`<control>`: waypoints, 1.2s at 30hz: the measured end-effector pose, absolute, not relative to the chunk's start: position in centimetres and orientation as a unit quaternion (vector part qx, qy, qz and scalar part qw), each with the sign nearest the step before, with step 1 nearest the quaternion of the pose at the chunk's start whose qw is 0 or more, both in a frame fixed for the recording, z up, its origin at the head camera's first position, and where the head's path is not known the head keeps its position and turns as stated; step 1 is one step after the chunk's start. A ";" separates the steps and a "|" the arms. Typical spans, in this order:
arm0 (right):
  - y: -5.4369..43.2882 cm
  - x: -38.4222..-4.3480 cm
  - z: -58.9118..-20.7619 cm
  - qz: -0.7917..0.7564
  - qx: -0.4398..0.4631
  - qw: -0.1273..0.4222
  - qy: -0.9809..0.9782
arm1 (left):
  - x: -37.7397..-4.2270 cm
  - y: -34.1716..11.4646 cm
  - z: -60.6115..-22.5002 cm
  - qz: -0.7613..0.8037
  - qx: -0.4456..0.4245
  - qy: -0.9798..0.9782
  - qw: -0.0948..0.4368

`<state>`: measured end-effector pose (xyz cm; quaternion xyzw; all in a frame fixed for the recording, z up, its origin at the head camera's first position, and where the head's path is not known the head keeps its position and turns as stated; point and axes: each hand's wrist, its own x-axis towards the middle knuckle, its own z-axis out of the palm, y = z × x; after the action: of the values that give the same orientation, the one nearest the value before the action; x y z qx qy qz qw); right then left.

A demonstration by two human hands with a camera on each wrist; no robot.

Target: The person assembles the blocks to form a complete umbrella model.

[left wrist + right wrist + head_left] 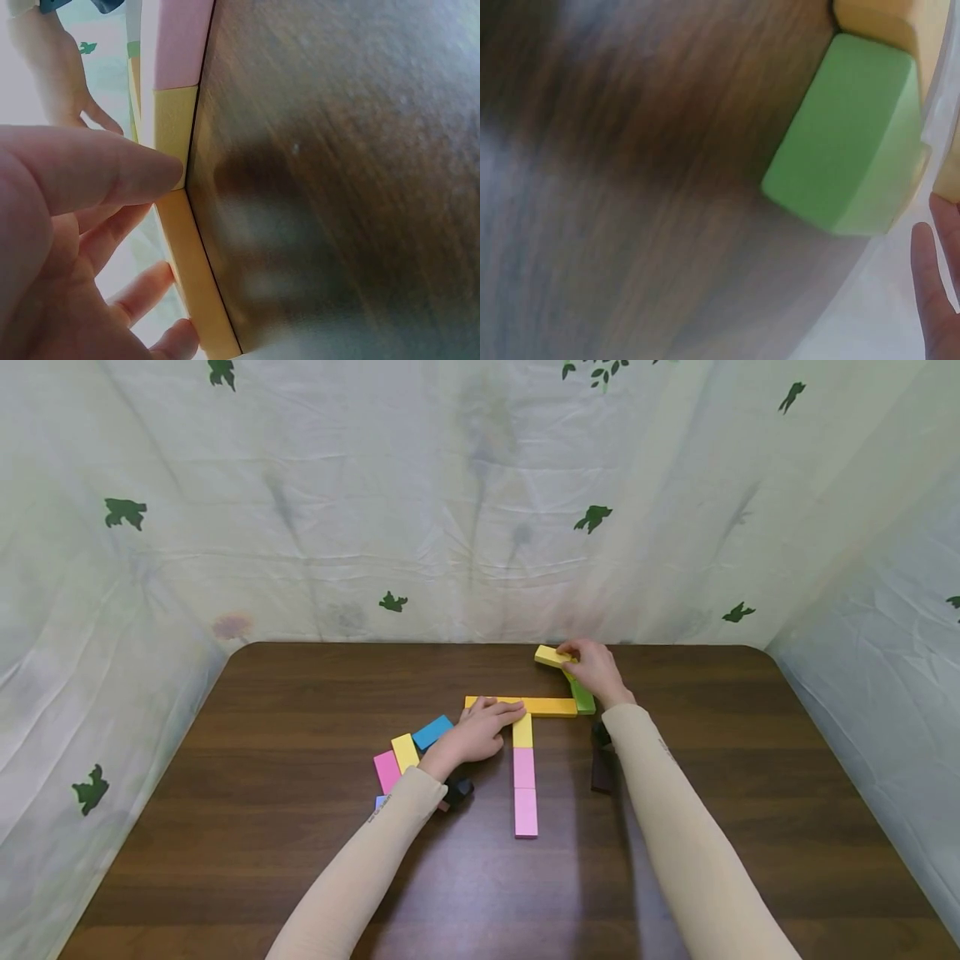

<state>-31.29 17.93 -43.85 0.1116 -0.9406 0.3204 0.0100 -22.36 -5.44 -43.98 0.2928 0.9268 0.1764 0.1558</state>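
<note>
My left hand [482, 732] lies over the left part of a row of orange blocks [550, 707], its fingers extended. In the left wrist view its thumb [112, 169] touches a yellow block [174, 124] where that meets an orange block [196, 277]. Two pink blocks [524, 768] continue the line toward me. My right hand [597, 671] pinches a yellow block [549, 655] near the table's far edge. Just below that hand, a green block [582, 697] touches the row's right end. Another yellow piece behind the green block is mostly hidden.
Left of my left forearm lie a blue block [432, 732], a yellow block [405, 752] and a magenta block [387, 772], with others partly covered by the sleeve. The brown table [300, 860] meets a pale leaf-patterned cloth [480, 527] at its back and sides.
</note>
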 end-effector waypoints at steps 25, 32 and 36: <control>16.5 -31.2 -43.4 0.263 0.151 -0.041 -0.952 | -22.3 -5.3 -44.0 0.183 0.296 0.925 0.150; 17.1 -30.5 -43.4 0.236 0.188 -0.053 -0.952 | -22.4 -5.4 -44.2 0.182 0.293 0.926 0.155; 17.2 -30.3 -43.3 0.190 0.219 -0.065 -0.955 | -22.4 -5.4 -44.3 0.184 0.293 0.926 0.152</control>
<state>-30.31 17.15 -43.31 0.2195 -0.9547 0.1905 -0.0647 -22.45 -5.43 -44.25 0.2932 0.9259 0.1835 0.1522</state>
